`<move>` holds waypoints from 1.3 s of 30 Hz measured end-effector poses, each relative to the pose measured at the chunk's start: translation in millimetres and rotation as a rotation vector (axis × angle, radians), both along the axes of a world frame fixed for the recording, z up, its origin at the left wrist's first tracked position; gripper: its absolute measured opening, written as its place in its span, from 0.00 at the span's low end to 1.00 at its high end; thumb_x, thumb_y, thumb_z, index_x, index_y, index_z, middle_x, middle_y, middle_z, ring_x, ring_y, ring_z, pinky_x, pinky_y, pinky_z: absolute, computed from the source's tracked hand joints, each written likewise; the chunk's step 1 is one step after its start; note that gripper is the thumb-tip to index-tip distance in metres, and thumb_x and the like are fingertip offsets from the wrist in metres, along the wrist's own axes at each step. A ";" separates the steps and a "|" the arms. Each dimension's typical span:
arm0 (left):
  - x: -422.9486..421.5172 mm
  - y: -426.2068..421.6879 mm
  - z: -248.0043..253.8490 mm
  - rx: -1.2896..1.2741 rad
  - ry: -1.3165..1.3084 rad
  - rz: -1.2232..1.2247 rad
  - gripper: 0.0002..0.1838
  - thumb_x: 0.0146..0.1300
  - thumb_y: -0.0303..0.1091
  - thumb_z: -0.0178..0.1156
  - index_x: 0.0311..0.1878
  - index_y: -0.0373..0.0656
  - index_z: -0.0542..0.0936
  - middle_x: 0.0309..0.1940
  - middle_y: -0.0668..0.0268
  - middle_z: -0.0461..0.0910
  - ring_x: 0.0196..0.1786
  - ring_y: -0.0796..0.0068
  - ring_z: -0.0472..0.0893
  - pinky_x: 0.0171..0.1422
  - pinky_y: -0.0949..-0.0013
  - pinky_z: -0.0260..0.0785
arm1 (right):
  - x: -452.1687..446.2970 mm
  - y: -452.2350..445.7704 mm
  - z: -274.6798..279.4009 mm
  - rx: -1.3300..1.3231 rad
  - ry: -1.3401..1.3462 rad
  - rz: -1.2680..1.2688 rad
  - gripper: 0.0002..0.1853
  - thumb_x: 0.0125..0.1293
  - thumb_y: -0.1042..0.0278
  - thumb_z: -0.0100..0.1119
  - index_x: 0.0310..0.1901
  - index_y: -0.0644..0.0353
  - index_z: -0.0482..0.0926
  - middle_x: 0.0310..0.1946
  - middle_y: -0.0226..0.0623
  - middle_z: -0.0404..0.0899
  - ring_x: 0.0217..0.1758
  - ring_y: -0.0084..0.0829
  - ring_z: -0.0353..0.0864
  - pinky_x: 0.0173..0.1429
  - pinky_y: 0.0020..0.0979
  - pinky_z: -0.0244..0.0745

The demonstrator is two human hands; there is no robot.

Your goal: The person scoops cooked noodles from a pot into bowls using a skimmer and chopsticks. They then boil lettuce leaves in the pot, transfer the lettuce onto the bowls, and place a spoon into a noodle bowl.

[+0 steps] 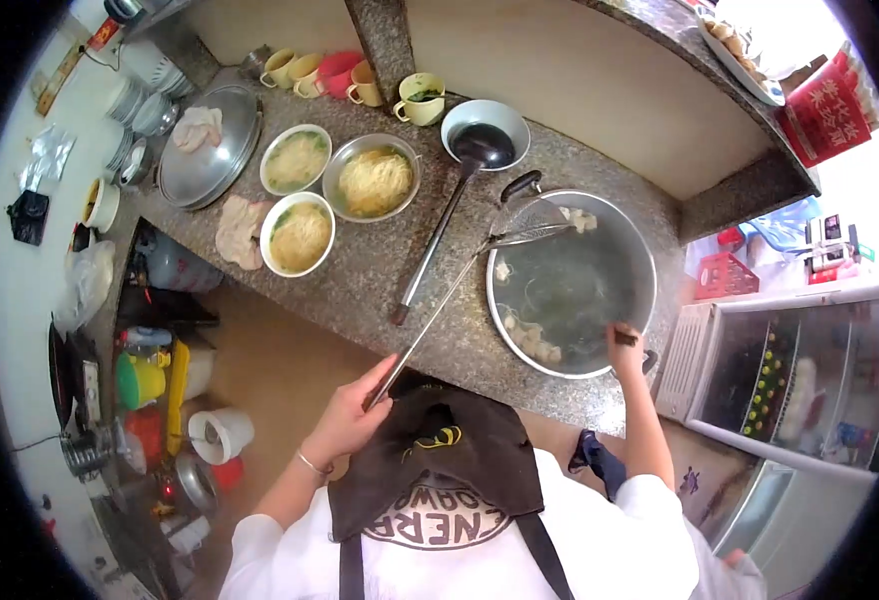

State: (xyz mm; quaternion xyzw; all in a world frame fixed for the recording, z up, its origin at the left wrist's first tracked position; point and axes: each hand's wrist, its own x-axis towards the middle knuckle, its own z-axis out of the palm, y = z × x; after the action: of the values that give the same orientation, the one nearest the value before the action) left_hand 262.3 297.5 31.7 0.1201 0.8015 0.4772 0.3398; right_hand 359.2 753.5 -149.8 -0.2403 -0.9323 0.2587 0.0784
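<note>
My left hand (pixel 355 405) is closed round the long handle of a wire strainer (pixel 530 222). The strainer's mesh head rests over the upper left rim of a large metal pot (pixel 652 270). Cloudy water fills the pot, with pale dumplings (pixel 530 340) near its lower left side and more pale pieces at the top. At the pot's lower right rim, my right hand (pixel 625 350) grips a short dark brown stick-like thing (pixel 626 339); its far part cannot be made out. A dark ladle (pixel 487 148) lies in a metal bowl (pixel 515 118) left of the pot.
Two white bowls (pixel 299 272) and a metal bowl (pixel 340 205) hold noodles in soup. Behind them stand several mugs (pixel 422 110). A large lid (pixel 190 170) with a cloth lies at the left. A raised ledge (pixel 650 30) borders the counter; a glass-door fridge (pixel 780 400) stands right.
</note>
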 end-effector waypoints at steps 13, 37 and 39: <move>1.8 51.2 -3.9 0.044 0.073 0.076 0.29 0.54 0.23 0.50 0.62 0.44 0.63 0.22 0.71 0.68 0.25 0.85 0.65 0.31 0.80 0.61 | -49.1 -10.2 13.3 -0.054 0.224 0.079 0.05 0.54 0.71 0.53 0.31 0.61 0.77 0.25 0.48 0.75 0.29 0.48 0.75 0.33 0.38 0.70; -14.5 145.6 -79.5 -0.489 0.569 -0.556 0.29 0.50 0.30 0.50 0.59 0.38 0.63 0.29 0.53 0.77 0.33 0.53 0.77 0.38 0.56 0.70 | 34.6 -22.6 54.7 -0.082 0.267 -0.004 0.07 0.58 0.70 0.53 0.33 0.64 0.78 0.28 0.45 0.78 0.31 0.41 0.78 0.37 0.32 0.72; -11.5 150.5 -79.1 -0.547 0.531 -0.626 0.29 0.49 0.29 0.49 0.59 0.36 0.63 0.27 0.50 0.77 0.31 0.51 0.77 0.38 0.54 0.69 | 45.6 -27.1 51.7 -0.073 0.188 -0.019 0.07 0.59 0.73 0.53 0.35 0.67 0.78 0.30 0.44 0.79 0.33 0.33 0.80 0.40 0.28 0.74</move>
State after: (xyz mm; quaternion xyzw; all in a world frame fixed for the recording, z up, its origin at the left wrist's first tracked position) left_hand 250.7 448.1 -47.3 0.3791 0.8816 0.0772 0.2702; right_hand 404.7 726.3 -98.1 -0.2265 -0.9085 0.3132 0.1590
